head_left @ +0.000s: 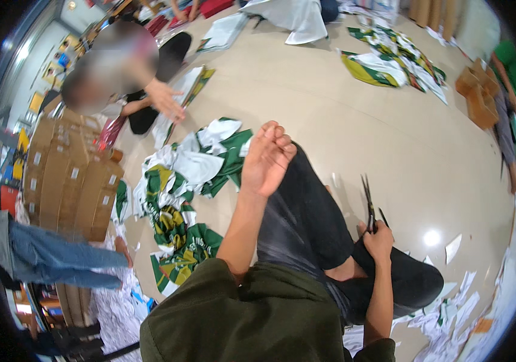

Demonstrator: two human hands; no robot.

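Note:
My left hand [268, 160] is raised above my bent knee, palm turned up. Its fingers curl in together, and nothing shows in them. In my right hand [378, 241], resting by my right leg, is a pair of dark scissors [367, 196] with the blades pointing away from me. A second short dark tip [382, 215] sticks up beside the scissors; I cannot tell what it belongs to. Left of my left hand lies a heap of green, white and yellow printed fabric pieces [176, 175] on the floor, apart from the hand.
Across the pale floor [258, 78], another person reaches out a hand [163, 99]. More printed fabric [390, 60] lies far right. Cardboard boxes [68, 175] stand left, near a person's jeans-clad legs [65, 253]. White scraps [445, 320] litter the right; small cartons [478, 93] sit beyond.

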